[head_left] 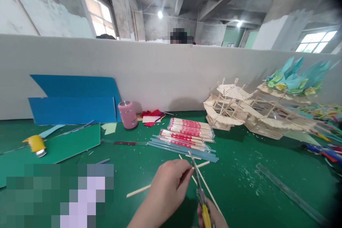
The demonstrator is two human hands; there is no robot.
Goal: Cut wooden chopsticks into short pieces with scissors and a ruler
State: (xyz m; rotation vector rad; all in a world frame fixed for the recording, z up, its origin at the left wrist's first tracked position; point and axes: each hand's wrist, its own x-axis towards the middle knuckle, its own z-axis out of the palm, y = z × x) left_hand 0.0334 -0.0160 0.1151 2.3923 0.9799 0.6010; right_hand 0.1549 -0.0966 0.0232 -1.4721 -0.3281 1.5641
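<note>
– Down at the near edge, left hand (167, 188) pinches a wooden stick (139, 190) just above the green table (253, 185); right hand (213, 218) grips yellow-handled scissors (199, 185), blades at the stick.
– Cutting step, I'd say; it calls for a steady stick. Beyond, chopstick packs (191, 128), then the stick model (235, 108).

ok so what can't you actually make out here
Head view only:
- Right hand and the scissors handles: cut off by the bottom edge.
- Lower left of the table: covered by a pixelated patch.
- Print on the stick packs: too small to read.
- Where the stick is pinched: hidden by the left hand.
</note>
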